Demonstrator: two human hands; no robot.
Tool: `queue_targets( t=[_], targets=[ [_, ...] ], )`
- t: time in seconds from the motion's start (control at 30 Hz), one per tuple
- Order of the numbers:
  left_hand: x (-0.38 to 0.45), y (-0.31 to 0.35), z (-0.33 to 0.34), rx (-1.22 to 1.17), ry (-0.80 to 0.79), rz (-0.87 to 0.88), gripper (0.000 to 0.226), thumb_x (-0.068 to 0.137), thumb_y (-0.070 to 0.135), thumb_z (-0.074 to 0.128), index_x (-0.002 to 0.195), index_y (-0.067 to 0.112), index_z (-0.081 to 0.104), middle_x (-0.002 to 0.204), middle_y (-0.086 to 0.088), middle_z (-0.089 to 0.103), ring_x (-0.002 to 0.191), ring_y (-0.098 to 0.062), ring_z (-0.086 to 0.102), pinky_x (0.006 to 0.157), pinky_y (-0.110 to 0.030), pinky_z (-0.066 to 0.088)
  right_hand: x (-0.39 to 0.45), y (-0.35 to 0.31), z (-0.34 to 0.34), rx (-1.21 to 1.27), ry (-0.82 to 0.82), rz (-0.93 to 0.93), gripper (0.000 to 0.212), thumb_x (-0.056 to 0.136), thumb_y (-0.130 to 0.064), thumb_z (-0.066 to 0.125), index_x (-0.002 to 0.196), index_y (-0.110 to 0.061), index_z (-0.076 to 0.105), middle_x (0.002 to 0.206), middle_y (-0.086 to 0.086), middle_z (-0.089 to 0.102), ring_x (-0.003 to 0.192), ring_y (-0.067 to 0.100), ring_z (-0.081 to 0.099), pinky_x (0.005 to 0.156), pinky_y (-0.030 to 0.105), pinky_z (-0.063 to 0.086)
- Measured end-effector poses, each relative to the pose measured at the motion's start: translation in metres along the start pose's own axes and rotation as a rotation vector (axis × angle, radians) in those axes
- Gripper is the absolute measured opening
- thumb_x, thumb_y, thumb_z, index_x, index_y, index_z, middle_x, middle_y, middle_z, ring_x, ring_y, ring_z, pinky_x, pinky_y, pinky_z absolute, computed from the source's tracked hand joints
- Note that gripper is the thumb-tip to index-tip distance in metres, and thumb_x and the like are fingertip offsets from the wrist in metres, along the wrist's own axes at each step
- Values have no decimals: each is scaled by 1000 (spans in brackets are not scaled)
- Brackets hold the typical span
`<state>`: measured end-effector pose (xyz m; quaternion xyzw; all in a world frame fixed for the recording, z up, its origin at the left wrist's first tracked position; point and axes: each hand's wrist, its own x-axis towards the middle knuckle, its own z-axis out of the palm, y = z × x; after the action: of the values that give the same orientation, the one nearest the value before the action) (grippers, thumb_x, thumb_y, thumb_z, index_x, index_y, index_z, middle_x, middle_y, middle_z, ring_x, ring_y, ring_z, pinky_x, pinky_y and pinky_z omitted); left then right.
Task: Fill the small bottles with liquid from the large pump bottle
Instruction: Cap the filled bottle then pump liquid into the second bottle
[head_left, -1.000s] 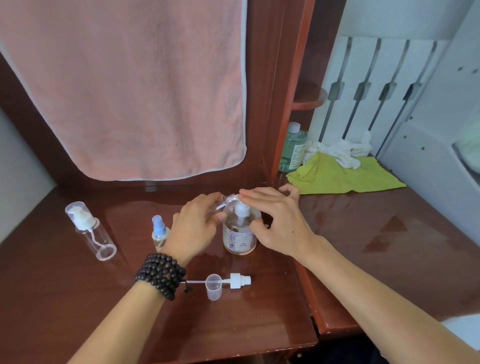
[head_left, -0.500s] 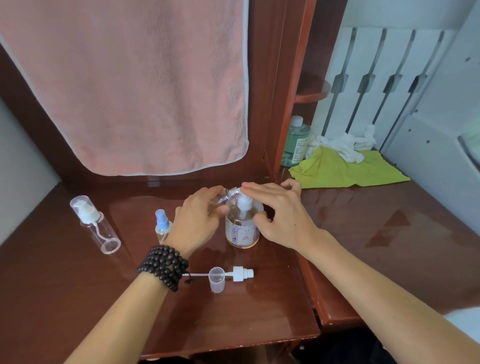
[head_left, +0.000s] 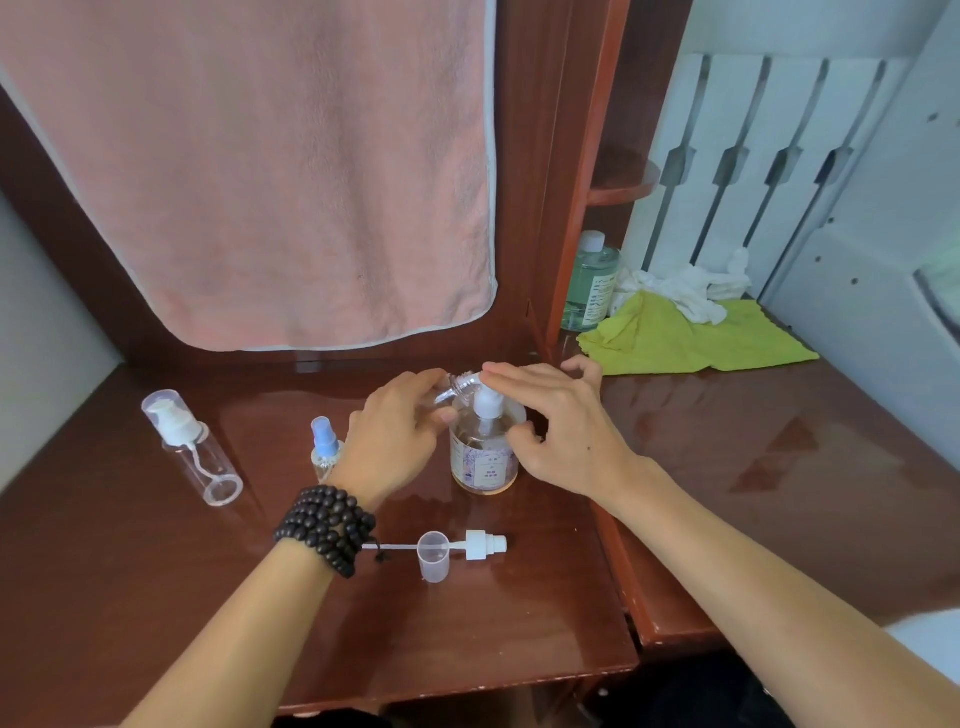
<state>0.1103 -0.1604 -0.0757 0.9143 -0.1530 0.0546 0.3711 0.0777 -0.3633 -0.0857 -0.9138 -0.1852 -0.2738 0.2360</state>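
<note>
The large pump bottle (head_left: 483, 452), clear with a pale label, stands mid-desk. My right hand (head_left: 556, 426) lies flat over its white pump head, fingers pressing on top. My left hand (head_left: 395, 436), with a dark bead bracelet at the wrist, holds a small clear bottle (head_left: 457, 391) tilted with its open neck under the pump spout. A small spray bottle with a blue nozzle (head_left: 324, 454) stands just left of that hand. Further left lies a clear bottle with a white pump cap (head_left: 192, 447). A loose white pump top with its tube (head_left: 478, 544) and a clear cap (head_left: 434, 557) lie in front.
A pink towel (head_left: 260, 171) hangs on the back panel. To the right are a green bottle (head_left: 589, 283), a yellow-green cloth (head_left: 685, 338) and a white rag (head_left: 685, 288). The wooden desk (head_left: 156, 597) has a raised edge (head_left: 623, 571) between its two surfaces.
Both hands stay at the pump bottle with little shift; the right hand's fingers remain on the pump head. The camera view has drifted slightly.
</note>
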Motion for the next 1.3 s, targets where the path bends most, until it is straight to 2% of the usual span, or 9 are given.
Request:
queue_targets(
  t=[0.13, 0.37, 0.57, 0.7, 0.8, 0.9, 1.07, 1.2, 1.3],
  targets=[
    [4, 5, -6, 9, 33, 30, 36, 92, 26, 61, 128, 27, 56, 111, 3, 62, 109, -21, 55, 95, -48, 44, 0, -2, -4, -33, 23, -63, 65, 73, -23, 45, 135, -20, 64, 145, -9, 58, 131, 3, 53, 100, 40, 25],
    [-3, -1, 4, -19, -9, 15, 34, 90, 28, 61, 116, 43, 45, 109, 4, 63, 108, -24, 57, 94, -53, 45, -1, 1, 2, -8, -2, -13, 59, 71, -24, 43, 121, -23, 75, 132, -9, 68, 116, 4, 62, 103, 45, 24],
    [2, 5, -6, -6, 34, 30, 37, 91, 28, 61, 127, 30, 55, 110, 8, 60, 110, -21, 56, 96, -53, 43, -1, 0, -2, -35, 29, -77, 65, 74, -21, 46, 136, -20, 64, 146, -9, 57, 132, 3, 52, 100, 41, 27],
    [2, 5, -2, 25, 19, 22, 38, 92, 29, 60, 129, 30, 53, 115, 6, 61, 112, -22, 55, 97, -53, 42, 0, 2, 2, -12, 79, -31, 59, 73, -20, 46, 125, -23, 72, 136, -9, 66, 122, 2, 59, 100, 44, 27],
    [-1, 0, 3, -6, -13, 2, 37, 90, 33, 59, 126, 33, 53, 113, 6, 62, 112, -23, 56, 96, -54, 44, 0, 3, 4, -9, 50, -2, 56, 71, -21, 43, 117, -23, 77, 129, -9, 70, 113, 3, 63, 101, 44, 25],
    [-1, -1, 0, -33, -9, 14, 34, 90, 30, 61, 123, 35, 54, 110, 5, 63, 108, -21, 57, 95, -52, 45, -1, 3, 3, -21, 14, -11, 63, 70, -20, 41, 125, -24, 72, 136, -10, 65, 121, 3, 59, 105, 46, 25],
    [5, 6, -8, 1, 14, 49, 38, 92, 25, 61, 129, 24, 56, 113, 1, 62, 109, -20, 56, 96, -49, 44, -1, 0, -1, -29, 37, -47, 68, 71, -19, 43, 135, -23, 65, 145, -11, 57, 134, 1, 49, 102, 41, 25],
    [2, 2, 1, -32, 2, 17, 33, 89, 30, 61, 120, 39, 53, 112, 5, 63, 111, -22, 57, 97, -54, 43, 1, 3, 3, 23, 35, 11, 61, 71, -22, 41, 123, -25, 74, 135, -10, 66, 123, 2, 59, 103, 42, 24],
    [0, -2, 4, -44, -23, -12, 33, 90, 29, 62, 121, 36, 55, 111, 8, 63, 111, -21, 56, 97, -54, 43, -1, 3, 5, 38, 10, 30, 61, 70, -23, 39, 119, -26, 76, 131, -9, 69, 118, 4, 63, 104, 42, 23]
  ],
)
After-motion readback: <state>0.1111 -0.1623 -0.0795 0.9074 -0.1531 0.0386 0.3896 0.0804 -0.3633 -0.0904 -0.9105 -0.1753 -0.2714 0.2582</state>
